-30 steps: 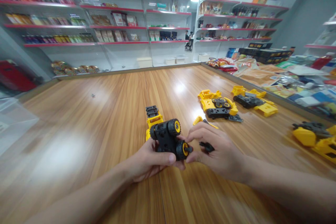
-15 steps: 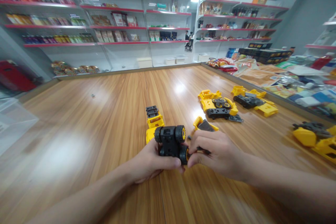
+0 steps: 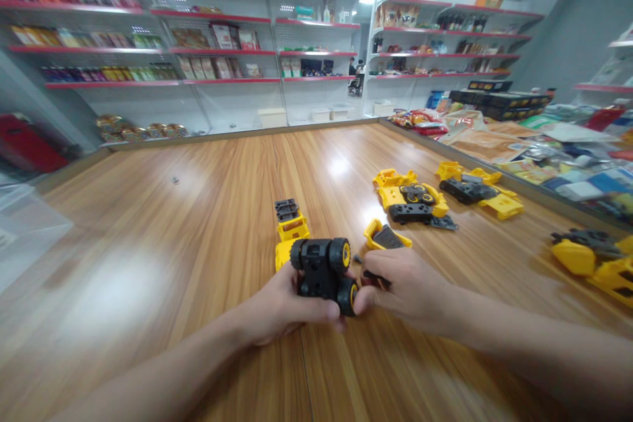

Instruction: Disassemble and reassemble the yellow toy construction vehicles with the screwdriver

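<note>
within the left grip [image 3: 274, 303] sits a wheeled chassis [image 3: 319, 273].

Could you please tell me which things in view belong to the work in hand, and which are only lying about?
Seems to belong:
- wheeled base, in the left hand, the right hand at one wheel
- yellow part beyond it
- yellow scoop
- perhaps the toy parts farther right

Seems just lying about:
- clear box
- packets
- black boxes
- shelf goods
</note>
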### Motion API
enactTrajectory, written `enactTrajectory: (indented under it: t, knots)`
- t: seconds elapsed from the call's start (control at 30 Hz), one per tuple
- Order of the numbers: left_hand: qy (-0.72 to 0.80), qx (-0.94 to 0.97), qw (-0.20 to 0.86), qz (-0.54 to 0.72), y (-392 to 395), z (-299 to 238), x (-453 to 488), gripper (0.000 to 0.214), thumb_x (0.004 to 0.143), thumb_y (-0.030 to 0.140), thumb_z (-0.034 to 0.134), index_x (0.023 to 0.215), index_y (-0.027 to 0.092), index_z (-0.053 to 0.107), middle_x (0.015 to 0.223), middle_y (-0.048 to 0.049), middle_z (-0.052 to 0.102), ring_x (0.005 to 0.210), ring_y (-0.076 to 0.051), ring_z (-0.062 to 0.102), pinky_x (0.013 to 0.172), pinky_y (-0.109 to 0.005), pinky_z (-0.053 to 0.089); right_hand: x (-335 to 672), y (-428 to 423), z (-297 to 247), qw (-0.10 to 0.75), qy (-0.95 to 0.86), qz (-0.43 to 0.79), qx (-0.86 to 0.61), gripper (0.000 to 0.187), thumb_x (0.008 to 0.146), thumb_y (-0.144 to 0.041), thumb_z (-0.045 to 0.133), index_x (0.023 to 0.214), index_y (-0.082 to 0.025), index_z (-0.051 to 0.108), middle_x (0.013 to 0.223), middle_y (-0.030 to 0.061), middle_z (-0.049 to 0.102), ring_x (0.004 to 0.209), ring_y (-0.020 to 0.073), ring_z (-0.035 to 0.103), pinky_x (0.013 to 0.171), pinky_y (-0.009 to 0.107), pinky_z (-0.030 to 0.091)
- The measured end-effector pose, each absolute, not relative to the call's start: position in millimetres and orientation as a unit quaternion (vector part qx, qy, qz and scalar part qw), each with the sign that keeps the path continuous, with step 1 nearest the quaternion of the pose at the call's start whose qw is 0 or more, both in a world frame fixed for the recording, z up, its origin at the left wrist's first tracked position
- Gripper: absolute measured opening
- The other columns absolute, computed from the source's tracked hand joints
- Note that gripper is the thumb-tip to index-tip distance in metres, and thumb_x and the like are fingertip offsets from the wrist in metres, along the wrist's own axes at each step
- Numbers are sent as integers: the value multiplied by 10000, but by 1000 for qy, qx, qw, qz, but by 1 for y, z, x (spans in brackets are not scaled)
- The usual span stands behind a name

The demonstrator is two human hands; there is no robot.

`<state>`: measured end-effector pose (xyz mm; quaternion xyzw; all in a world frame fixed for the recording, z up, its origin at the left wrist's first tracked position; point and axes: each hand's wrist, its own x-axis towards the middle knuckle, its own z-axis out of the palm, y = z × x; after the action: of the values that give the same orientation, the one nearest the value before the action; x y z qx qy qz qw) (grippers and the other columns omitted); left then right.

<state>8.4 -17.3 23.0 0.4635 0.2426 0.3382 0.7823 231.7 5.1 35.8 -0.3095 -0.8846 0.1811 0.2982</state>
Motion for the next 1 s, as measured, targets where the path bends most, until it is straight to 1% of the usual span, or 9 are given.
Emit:
enactTrajectory:
  t: [0.17,0.23,0.3,0.37,0.5,0.6,0.73,0.83,1.0]
  knots:
    - [239,417,796,368,-17,22,10,389,676,164,811,1035,135,665,861,-86,720,693,-173,685,681,-293,564,234,-1,43,261,-895,196,-304,356,984,-391,431,715,-170,509,665,23,565,588,124,497,566,257,361]
    - [233,410,798,376,-16,22,11,395,684,159,803,1051,132,659,886,-94,722,697,-175,689,683,-297,568,236,-4,50,250,-900,207,-290,301,983,-293,365,750,-167,507,707,43,570,619,138,502,597,279,376]
    - [228,407,799,380,-15,22,11,393,691,161,798,1056,124,656,924,-105,722,694,-172,690,690,-302,571,237,-5,55,254,-903,206,-279,269,961,-243,346,763,-163,510,726,57,565,636,151,499,606,297,378]
    - [227,403,799,385,-15,23,12,396,687,161,801,1052,119,653,924,-104,721,687,-168,689,697,-306,572,237,-5,57,257,-906,192,-277,246,937,-221,366,744,-164,507,718,58,551,632,156,491,596,305,364]
    - [241,401,796,385,-16,22,12,399,682,170,809,1040,121,641,801,-73,712,633,-158,680,642,-271,552,237,-5,51,247,-916,148,-279,207,902,-204,449,707,-169,509,694,42,534,633,155,494,583,304,342]
    - [254,410,792,375,-16,20,11,390,699,200,805,1038,116,632,732,-66,698,571,-142,660,601,-253,524,237,-5,47,248,-922,121,-271,199,894,-195,474,705,-167,529,679,31,529,617,148,485,575,303,328]
    - [262,415,788,371,-16,17,9,400,725,212,787,1076,120,619,755,-69,692,563,-138,650,610,-274,519,237,-7,50,264,-925,93,-257,206,888,-178,476,702,-158,564,649,23,521,583,139,464,549,302,309]
    - [265,419,784,374,-16,17,9,406,736,209,780,1096,128,613,762,-66,690,563,-135,647,616,-278,515,236,-8,52,263,-928,86,-251,219,885,-174,474,696,-150,583,648,31,537,582,142,477,540,300,316]
    - [279,436,769,375,-16,19,11,374,725,223,797,1047,122,633,695,-50,681,551,-125,639,594,-248,503,237,-8,52,233,-933,75,-264,214,892,-193,474,793,-135,655,665,41,559,591,151,503,545,298,337]
